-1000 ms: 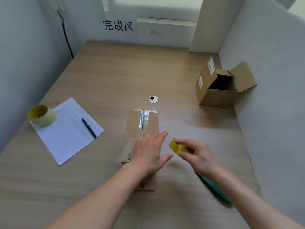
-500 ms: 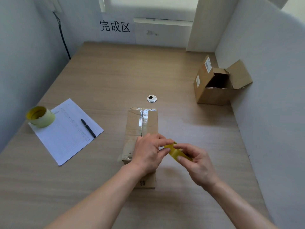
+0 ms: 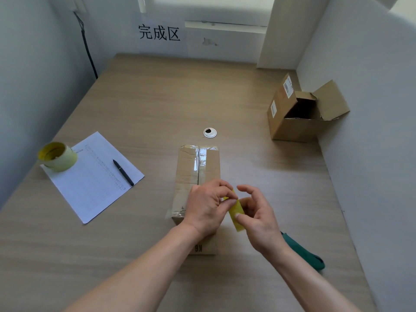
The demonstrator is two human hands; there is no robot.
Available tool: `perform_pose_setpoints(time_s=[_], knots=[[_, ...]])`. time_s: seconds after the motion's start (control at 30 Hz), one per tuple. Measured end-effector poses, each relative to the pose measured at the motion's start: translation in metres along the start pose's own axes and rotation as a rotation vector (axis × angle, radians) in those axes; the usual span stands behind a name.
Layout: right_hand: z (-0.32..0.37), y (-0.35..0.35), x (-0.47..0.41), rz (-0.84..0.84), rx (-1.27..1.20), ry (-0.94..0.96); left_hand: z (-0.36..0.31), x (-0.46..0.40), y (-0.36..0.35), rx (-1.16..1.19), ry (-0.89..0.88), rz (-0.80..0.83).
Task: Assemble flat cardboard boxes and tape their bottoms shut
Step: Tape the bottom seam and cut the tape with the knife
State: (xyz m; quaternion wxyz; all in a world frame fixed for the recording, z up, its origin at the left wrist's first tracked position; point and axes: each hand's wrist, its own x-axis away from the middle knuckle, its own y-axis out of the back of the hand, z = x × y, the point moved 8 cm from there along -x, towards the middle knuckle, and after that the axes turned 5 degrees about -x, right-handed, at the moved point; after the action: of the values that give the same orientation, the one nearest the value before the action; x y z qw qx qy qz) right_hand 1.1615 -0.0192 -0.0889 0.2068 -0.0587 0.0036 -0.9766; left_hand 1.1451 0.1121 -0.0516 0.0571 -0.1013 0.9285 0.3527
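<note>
A single wide-angle view looks from the person's head, forward and steeply down onto the tabletop point(image 3: 157, 97). It faces the far wall, whose sign point(image 3: 159, 33) sits at the top of the frame. Both forearms enter from the near edge, close to the lens; side walls bend at left and right.

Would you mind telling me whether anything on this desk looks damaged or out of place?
The open box by the right wall lies tipped on its side, flaps splayed and ragged. Both hands pinch a yellow tape strip over the taped box.
</note>
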Motion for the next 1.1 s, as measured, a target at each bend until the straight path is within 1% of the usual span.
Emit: perform_pose_setpoints(time_s=[0.1,0.17,0.23,0.3,0.37,0.5,0.67,0.77,0.9,1.1], knots=[[0.001,-0.007,-0.005,0.006,0.044,-0.009,0.003,0.000,0.000,0.033,0.026,0.038],[-0.003,-0.004,-0.011,-0.031,0.113,-0.038,0.004,0.000,-0.001,0.041,0.030,0.070],[-0.008,0.003,-0.017,-0.059,0.198,-0.068,0.003,-0.001,0.001,0.071,0.033,0.072],[-0.009,0.008,-0.018,-0.067,0.269,-0.045,0.005,-0.002,0.002,0.125,0.052,0.060],[-0.008,0.012,-0.016,-0.086,0.269,-0.029,0.006,-0.002,0.002,0.162,0.071,0.054],[0.000,0.014,-0.016,-0.121,0.298,0.000,0.003,0.001,0.004,0.114,0.048,0.043],[0.015,0.016,-0.021,-0.265,0.400,0.029,0.000,0.002,0.005,0.068,0.033,0.043],[0.013,0.016,-0.018,-0.301,0.364,0.026,-0.001,0.002,0.005,0.048,0.039,0.041],[0.008,0.016,-0.011,-0.320,0.330,0.028,0.003,0.000,0.004,0.081,0.095,0.056],[0.011,0.014,-0.004,-0.247,0.283,0.044,0.010,-0.001,0.003,0.134,0.196,0.074]])
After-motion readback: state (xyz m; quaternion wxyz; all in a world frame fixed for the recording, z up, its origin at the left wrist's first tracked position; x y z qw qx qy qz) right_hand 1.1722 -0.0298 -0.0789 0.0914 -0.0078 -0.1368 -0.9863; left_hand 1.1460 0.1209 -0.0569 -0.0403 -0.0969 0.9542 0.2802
